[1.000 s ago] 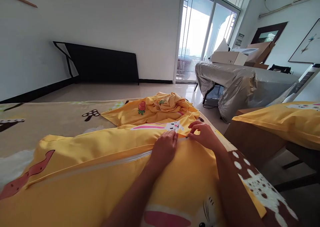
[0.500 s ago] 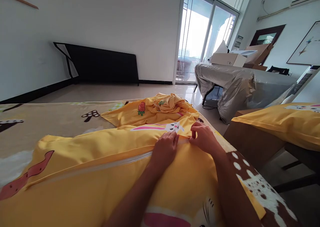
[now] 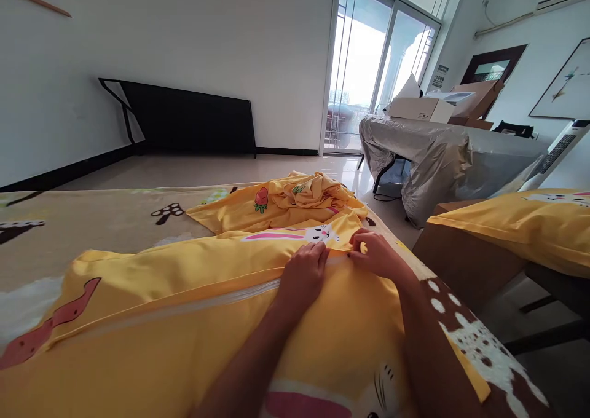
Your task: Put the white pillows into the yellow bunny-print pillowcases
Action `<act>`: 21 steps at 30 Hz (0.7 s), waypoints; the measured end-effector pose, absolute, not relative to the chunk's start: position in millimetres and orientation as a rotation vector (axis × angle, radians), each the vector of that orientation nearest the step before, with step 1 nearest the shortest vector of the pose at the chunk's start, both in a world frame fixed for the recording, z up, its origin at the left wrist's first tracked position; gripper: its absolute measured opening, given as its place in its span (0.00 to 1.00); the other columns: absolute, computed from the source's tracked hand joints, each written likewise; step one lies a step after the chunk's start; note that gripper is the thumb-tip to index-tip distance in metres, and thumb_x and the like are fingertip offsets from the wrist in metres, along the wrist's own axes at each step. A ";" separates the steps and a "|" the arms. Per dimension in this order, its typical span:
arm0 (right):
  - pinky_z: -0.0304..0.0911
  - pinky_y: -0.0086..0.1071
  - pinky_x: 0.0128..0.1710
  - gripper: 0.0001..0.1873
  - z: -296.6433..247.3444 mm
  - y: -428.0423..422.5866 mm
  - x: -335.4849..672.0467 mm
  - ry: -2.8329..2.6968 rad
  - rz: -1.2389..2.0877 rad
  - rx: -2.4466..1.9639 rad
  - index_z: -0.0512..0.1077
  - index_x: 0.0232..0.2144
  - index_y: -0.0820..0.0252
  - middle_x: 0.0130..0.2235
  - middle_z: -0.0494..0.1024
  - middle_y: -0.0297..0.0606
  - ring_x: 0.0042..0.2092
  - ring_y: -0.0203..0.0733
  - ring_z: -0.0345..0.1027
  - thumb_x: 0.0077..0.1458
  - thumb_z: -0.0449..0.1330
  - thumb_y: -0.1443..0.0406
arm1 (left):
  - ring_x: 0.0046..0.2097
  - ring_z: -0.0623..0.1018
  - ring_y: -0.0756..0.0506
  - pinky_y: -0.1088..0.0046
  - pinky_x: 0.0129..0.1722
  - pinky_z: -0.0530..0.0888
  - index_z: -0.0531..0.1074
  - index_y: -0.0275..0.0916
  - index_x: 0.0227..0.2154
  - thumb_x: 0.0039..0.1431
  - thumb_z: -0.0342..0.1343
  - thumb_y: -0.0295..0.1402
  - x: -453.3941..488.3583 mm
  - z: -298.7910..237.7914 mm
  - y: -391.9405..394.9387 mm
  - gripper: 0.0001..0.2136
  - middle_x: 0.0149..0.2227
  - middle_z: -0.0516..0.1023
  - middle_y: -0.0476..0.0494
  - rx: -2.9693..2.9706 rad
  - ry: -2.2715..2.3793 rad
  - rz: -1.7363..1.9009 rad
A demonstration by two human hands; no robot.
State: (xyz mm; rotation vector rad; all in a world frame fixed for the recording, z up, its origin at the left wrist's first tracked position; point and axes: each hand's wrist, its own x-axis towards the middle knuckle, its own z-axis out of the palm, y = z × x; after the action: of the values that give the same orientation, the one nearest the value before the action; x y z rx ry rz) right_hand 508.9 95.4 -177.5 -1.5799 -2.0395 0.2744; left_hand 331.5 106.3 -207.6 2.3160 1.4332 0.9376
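Observation:
A yellow fabric cover (image 3: 175, 350) with rabbit prints lies plump across the bed in front of me. A pale zipper (image 3: 230, 298) runs along it under a raised flap, from the left up toward my hands. My left hand (image 3: 304, 273) is closed on the fabric edge along the zipper. Just to its right, my right hand (image 3: 375, 253) pinches the same edge near the cover's right end. Whether a zipper pull sits between those fingers is hidden. Behind the cover lies a crumpled yellow cloth (image 3: 276, 203) with a carrot print.
A patterned blanket (image 3: 115, 218) spreads under the cover. To the right, a yellow pillow (image 3: 520, 227) rests on a cardboard box (image 3: 461, 264) beside a dark stool (image 3: 557, 289). Farther back stand a plastic-covered table (image 3: 424, 147) and a black folded frame (image 3: 193, 120) against the wall.
My right hand has shifted very slightly left and its wrist has turned a little. My left hand and the cover look almost the same.

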 end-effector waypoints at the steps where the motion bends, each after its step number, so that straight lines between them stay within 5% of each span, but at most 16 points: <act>1: 0.56 0.29 0.37 0.08 -177.5 96.2 509.6 -2.019 0.281 -1.601 0.62 0.18 0.60 0.32 0.70 0.34 0.35 0.35 0.63 0.44 0.55 0.73 | 0.37 0.70 0.44 0.69 0.35 0.64 0.66 0.39 0.28 0.65 0.41 0.35 331.5 -207.5 106.3 0.12 0.33 0.73 0.45 2.323 1.437 0.933; 15: 0.55 0.38 0.42 0.05 -173.1 84.9 481.5 -1.953 -0.117 -2.007 0.67 0.22 0.61 0.37 0.72 0.44 0.43 0.47 0.64 0.48 0.55 0.68 | 0.35 0.70 0.46 0.71 0.33 0.64 0.69 0.39 0.29 0.65 0.41 0.35 327.5 -208.1 104.6 0.13 0.32 0.71 0.45 2.438 1.414 0.900; 21: 0.57 0.28 0.32 0.05 -179.4 93.4 490.0 -2.062 0.351 -1.460 0.65 0.22 0.59 0.32 0.69 0.32 0.31 0.33 0.62 0.47 0.57 0.66 | 0.38 0.69 0.45 0.70 0.39 0.66 0.72 0.38 0.28 0.64 0.45 0.34 323.9 -210.2 102.0 0.13 0.32 0.71 0.44 2.696 1.401 1.123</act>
State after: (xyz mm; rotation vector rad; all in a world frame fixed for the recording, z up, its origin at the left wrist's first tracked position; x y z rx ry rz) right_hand 490.0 93.4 -179.4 -1.4604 -2.0621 0.3510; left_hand 323.9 102.0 -210.2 2.6960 1.4009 1.1226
